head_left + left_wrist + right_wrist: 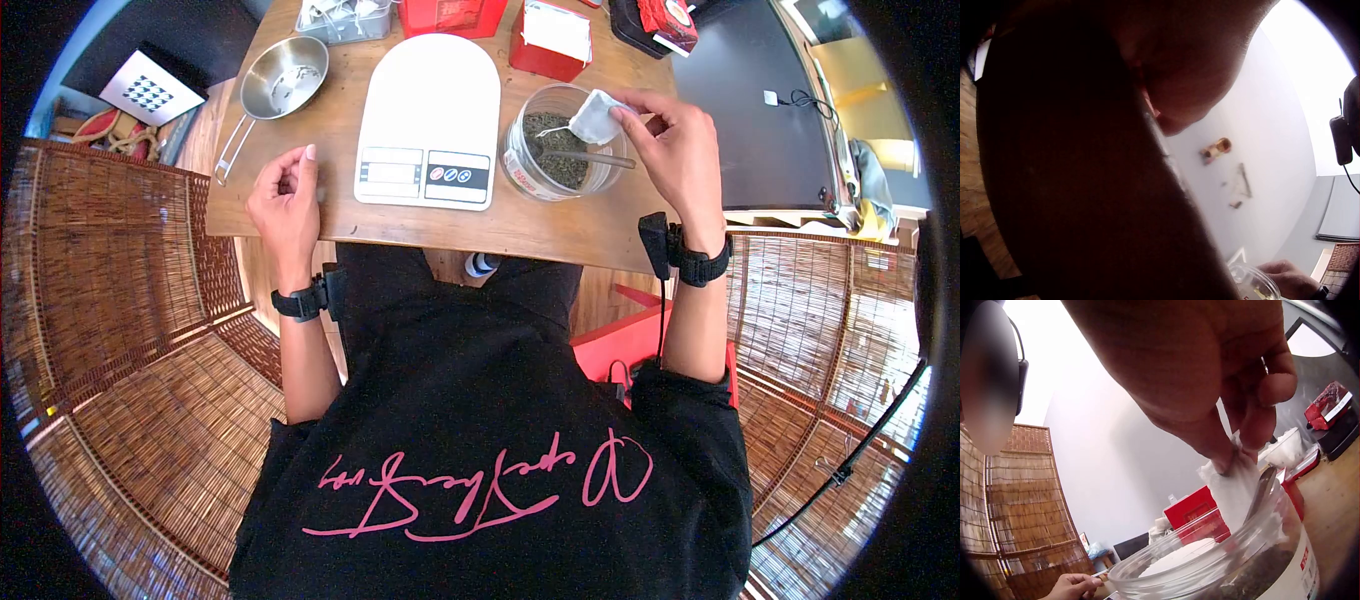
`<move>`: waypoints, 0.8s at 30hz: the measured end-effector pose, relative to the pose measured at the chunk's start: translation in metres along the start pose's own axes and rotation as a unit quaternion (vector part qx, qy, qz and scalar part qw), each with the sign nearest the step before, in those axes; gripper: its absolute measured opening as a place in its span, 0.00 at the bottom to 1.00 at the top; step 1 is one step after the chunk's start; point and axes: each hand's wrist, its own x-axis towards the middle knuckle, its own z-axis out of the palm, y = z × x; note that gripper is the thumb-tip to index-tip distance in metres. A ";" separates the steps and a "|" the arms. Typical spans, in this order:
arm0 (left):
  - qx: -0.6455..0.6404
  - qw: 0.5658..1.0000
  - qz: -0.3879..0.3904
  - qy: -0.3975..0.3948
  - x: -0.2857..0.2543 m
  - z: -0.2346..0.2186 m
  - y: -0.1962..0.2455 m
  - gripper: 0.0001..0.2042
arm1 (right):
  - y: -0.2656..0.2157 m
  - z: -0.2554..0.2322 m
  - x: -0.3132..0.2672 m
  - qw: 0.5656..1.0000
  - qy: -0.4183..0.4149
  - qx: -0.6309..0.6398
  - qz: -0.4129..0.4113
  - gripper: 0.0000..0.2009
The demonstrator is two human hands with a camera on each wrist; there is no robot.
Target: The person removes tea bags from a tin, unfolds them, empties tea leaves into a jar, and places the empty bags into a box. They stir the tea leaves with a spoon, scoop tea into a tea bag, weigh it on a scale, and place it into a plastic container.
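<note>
My right hand (680, 140) pinches a white tea bag (597, 118) between thumb and fingers at the right rim of a clear plastic jar (516, 160). Dark dried tea leaves (560, 135) lie inside the jar, and a metal spoon (590, 158) leans in it with its handle over the rim. In the right wrist view the small bag (1233, 494) hangs down from the fingertips beside the spoon handle. My left hand (285, 195) rests at the table's front edge, fingers loosely curled around nothing, left of a white kitchen scale (430, 100).
A steel pan (285, 78) with a few dark bits in it stands at the back left. Behind the scale are a clear container (360, 28) and a red box (455, 18). Another red box (550, 60) with white contents stands behind the jar. A dark surface (750, 120) adjoins on the right.
</note>
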 end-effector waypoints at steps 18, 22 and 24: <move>-0.015 1.000 0.003 -0.004 0.001 0.001 -0.005 0.10 | 0.001 0.002 -0.001 0.993 -0.031 0.113 0.001 0.14; -0.009 1.000 0.006 -0.003 0.000 0.001 -0.002 0.09 | -0.002 0.000 -0.001 0.996 -0.035 0.081 0.007 0.13; -0.015 1.000 0.008 -0.003 0.000 0.001 -0.002 0.09 | -0.001 0.002 -0.001 0.996 -0.032 0.083 0.017 0.13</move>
